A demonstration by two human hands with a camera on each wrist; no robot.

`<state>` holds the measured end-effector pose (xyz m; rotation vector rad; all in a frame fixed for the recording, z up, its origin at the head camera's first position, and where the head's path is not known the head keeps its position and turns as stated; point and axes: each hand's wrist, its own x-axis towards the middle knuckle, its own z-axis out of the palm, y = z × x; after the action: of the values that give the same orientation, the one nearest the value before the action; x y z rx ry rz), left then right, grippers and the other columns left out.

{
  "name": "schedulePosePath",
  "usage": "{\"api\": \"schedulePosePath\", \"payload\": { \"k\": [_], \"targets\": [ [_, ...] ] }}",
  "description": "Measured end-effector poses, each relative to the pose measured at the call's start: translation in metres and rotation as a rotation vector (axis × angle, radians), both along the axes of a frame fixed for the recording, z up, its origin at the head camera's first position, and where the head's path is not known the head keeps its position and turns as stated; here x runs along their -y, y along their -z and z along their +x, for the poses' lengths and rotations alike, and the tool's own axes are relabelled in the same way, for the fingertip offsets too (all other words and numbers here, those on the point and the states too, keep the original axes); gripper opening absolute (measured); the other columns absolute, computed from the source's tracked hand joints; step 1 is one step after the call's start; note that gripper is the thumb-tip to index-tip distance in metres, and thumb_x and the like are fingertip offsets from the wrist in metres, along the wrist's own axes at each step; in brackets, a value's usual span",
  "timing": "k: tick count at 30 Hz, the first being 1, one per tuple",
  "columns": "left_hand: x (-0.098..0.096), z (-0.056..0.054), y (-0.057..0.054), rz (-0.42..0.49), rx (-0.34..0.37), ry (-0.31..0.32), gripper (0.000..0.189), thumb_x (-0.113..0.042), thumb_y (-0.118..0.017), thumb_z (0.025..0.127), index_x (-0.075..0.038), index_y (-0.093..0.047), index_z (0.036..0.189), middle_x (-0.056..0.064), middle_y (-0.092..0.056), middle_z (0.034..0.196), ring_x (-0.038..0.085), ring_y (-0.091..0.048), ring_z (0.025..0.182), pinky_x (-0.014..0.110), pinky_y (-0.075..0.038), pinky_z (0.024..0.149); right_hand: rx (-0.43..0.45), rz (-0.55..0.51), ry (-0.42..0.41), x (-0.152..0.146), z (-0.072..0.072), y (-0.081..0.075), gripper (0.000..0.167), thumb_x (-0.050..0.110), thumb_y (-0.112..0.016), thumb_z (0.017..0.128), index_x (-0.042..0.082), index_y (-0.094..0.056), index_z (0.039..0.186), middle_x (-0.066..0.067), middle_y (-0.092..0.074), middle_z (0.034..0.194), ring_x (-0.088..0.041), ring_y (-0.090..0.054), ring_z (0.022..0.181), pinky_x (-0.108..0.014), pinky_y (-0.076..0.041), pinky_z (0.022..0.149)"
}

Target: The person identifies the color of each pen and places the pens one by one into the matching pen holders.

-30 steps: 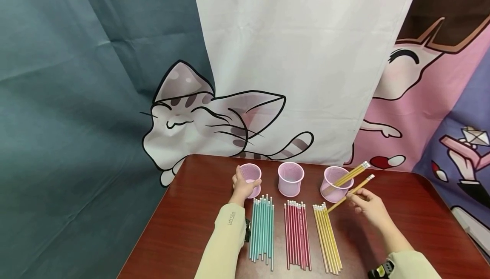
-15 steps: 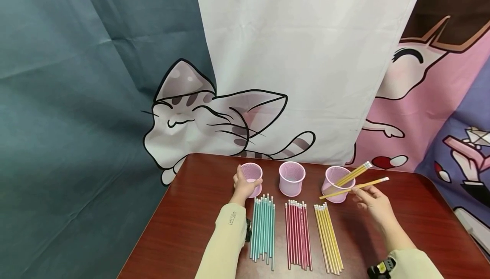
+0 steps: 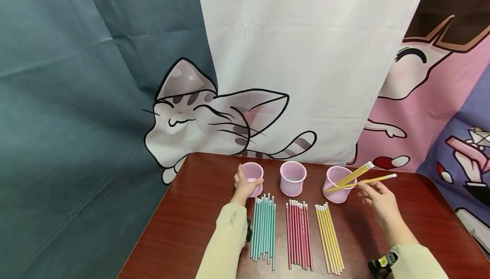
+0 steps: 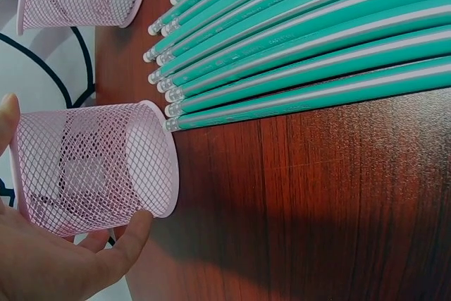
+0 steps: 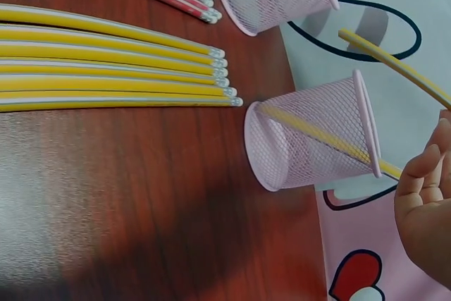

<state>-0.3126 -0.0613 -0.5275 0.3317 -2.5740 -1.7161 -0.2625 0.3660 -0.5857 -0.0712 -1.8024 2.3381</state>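
Note:
My left hand (image 3: 245, 187) grips the left pink mesh pencil cup (image 4: 88, 167), thumb at its rim and fingers along its side. My right hand (image 3: 380, 200) pinches a yellow pencil (image 3: 373, 180), its white eraser pointing right. In the right wrist view that pencil's plain end (image 5: 352, 39) is outside the right mesh cup (image 5: 282, 153), off past its rim. Yellow pencils (image 3: 357, 172) lean inside that cup, erasers up. A row of yellow pencils (image 3: 329, 238) lies on the table in front of it.
Between the two cups stands a middle pink mesh cup (image 3: 292, 181). Rows of teal pencils (image 3: 263, 232) and red pencils (image 3: 299, 236) lie on the dark wooden table (image 3: 172, 236). A printed cloth (image 3: 298, 58) hangs behind the table's back edge.
My right hand has turned the yellow pencil from a steep slant down toward the row to a flatter slant across the right cup, moving slightly right and up. The left hand stays on its cup.

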Motion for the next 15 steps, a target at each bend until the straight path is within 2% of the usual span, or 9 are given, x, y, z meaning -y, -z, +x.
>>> {"api": "schedulePosePath", "payload": {
  "k": [2, 5, 8, 10, 11, 15],
  "targets": [
    [0.000, 0.000, -0.001, 0.000, 0.002, 0.001, 0.102, -0.019, -0.081, 0.070, -0.014, -0.015, 0.147, 0.024, -0.022, 0.140, 0.047, -0.026, 0.124, 0.057, -0.028, 0.100, 0.024, 0.005, 0.057, -0.010, -0.008, 0.008, 0.013, 0.012, -0.065, 0.087, 0.012, -0.065, 0.100, -0.002, -0.070, 0.093, -0.013, -0.066, 0.071, -0.025, -0.051, 0.053],
    [0.000, 0.000, -0.001, 0.002, 0.010, 0.000, 0.102, -0.019, -0.081, 0.070, -0.015, -0.015, 0.148, 0.024, -0.022, 0.141, 0.046, -0.026, 0.125, 0.056, -0.027, 0.100, 0.028, -0.021, 0.073, -0.018, -0.014, 0.008, 0.016, 0.010, -0.067, 0.085, 0.013, -0.065, 0.101, 0.000, -0.070, 0.091, -0.013, -0.066, 0.071, -0.024, -0.051, 0.053],
    [0.000, 0.000, -0.001, 0.003, 0.006, -0.002, 0.102, -0.019, -0.081, 0.070, -0.014, -0.015, 0.148, 0.024, -0.022, 0.140, 0.046, -0.026, 0.124, 0.057, -0.028, 0.100, 0.023, -0.043, 0.130, -0.029, -0.022, 0.015, 0.017, 0.011, -0.068, 0.084, 0.013, -0.066, 0.101, -0.001, -0.071, 0.090, -0.012, -0.066, 0.069, -0.025, -0.051, 0.051],
    [0.000, 0.001, -0.001, 0.005, 0.010, 0.000, 0.102, -0.019, -0.081, 0.070, -0.015, -0.015, 0.148, 0.024, -0.022, 0.141, 0.046, -0.026, 0.124, 0.056, -0.028, 0.100, 0.040, -0.036, 0.162, -0.034, -0.027, 0.017, 0.017, 0.015, -0.071, 0.082, 0.017, -0.065, 0.098, 0.003, -0.071, 0.088, -0.010, -0.066, 0.068, -0.023, -0.051, 0.050],
    [0.000, 0.001, -0.001, 0.005, 0.012, 0.001, 0.102, -0.019, -0.081, 0.070, -0.015, -0.015, 0.148, 0.024, -0.022, 0.141, 0.046, -0.026, 0.125, 0.056, -0.028, 0.100, 0.035, -0.073, 0.152, -0.030, -0.023, 0.009, 0.013, 0.016, -0.070, 0.083, 0.017, -0.064, 0.095, 0.003, -0.071, 0.086, -0.009, -0.065, 0.066, -0.022, -0.050, 0.049],
    [-0.001, 0.001, 0.000, 0.007, 0.014, 0.002, 0.102, -0.019, -0.080, 0.070, -0.015, -0.014, 0.148, 0.023, -0.021, 0.141, 0.045, -0.026, 0.125, 0.056, -0.028, 0.100, 0.062, -0.033, 0.227, -0.041, -0.036, 0.024, 0.022, 0.022, -0.074, 0.080, 0.015, -0.062, 0.097, 0.005, -0.071, 0.086, -0.009, -0.065, 0.063, -0.023, -0.049, 0.047]
  ]
}}
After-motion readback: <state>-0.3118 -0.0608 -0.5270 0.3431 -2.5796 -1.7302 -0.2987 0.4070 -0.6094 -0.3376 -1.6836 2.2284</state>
